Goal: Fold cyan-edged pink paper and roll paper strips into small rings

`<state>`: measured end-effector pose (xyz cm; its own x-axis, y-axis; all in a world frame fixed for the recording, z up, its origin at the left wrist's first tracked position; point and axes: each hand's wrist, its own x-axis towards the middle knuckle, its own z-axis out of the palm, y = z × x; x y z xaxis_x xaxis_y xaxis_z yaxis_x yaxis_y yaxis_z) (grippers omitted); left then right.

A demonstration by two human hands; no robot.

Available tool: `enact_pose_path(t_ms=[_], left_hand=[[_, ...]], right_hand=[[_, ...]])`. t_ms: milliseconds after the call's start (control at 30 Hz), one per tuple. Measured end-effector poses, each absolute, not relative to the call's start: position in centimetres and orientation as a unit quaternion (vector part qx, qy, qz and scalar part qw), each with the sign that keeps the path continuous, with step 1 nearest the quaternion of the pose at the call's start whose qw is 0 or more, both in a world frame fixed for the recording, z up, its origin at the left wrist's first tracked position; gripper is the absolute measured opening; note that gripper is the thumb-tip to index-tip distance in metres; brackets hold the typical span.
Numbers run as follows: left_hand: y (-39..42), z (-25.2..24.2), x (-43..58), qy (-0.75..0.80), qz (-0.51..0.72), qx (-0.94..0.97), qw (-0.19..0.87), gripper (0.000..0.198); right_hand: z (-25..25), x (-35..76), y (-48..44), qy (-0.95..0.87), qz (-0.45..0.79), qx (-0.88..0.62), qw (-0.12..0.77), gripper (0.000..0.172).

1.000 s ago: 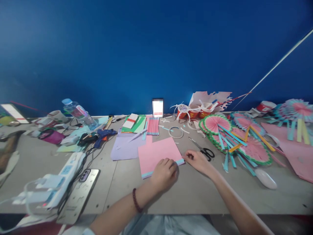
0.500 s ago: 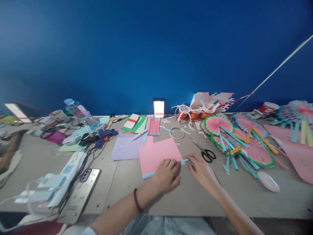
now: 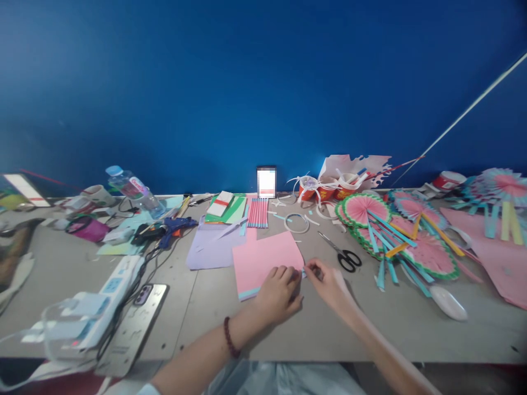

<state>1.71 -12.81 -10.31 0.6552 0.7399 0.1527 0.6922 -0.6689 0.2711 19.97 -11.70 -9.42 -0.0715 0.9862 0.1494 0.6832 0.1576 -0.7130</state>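
Observation:
A pink paper sheet (image 3: 265, 256) with a light blue strip along its near edge lies on the grey table (image 3: 329, 329). My left hand (image 3: 279, 293) rests curled on the sheet's near right part, fingers pressing the folded edge. My right hand (image 3: 327, 282) pinches the right end of the blue strip beside the left hand's fingertips. A dark bead bracelet (image 3: 229, 337) circles my left wrist.
Black-handled scissors (image 3: 343, 255) lie just right of the sheet. Several pink and green paper fans (image 3: 395, 233) fill the right side. A lilac sheet (image 3: 212, 247), glue gun (image 3: 173, 226), power strip (image 3: 119, 280), phone (image 3: 134, 323) and water bottle (image 3: 134, 189) lie to the left.
My right hand slid left along the near edge toward the left hand, and the sheet's right corner now sits under its fingertips. The left hand stayed in place.

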Motion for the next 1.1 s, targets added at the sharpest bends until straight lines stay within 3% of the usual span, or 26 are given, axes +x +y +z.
enact_pose_path(t_ms=[167,333,500,633,967,1100], left_hand=[[-12.6,-10.4,1.7,0.394,0.166,0.896,0.119,0.040],[-12.1,-10.5,1.5,0.404,0.248,0.862,0.178,0.018],[-11.6,-10.7,1.2,0.448,0.304,0.795,0.272,0.014],[-11.1,-10.6,1.0,0.486,0.321,0.738,0.340,0.013],[-10.9,-10.6,1.0,0.440,0.313,0.791,0.288,0.015],[-11.1,-10.3,1.0,0.445,0.313,0.786,0.294,0.030]], right_hand=[[-9.0,19.1,-12.3,-0.714,0.179,-0.590,0.332,0.019],[-8.8,18.8,-12.7,-0.722,0.249,-0.545,0.345,0.015],[-9.1,18.7,-13.1,-0.716,0.319,-0.508,0.357,0.020],[-9.5,18.8,-13.3,-0.704,0.346,-0.494,0.375,0.028],[-9.7,21.3,-12.7,-0.707,0.242,-0.551,0.372,0.027],[-9.5,21.7,-12.5,-0.764,0.244,-0.500,0.328,0.036]])
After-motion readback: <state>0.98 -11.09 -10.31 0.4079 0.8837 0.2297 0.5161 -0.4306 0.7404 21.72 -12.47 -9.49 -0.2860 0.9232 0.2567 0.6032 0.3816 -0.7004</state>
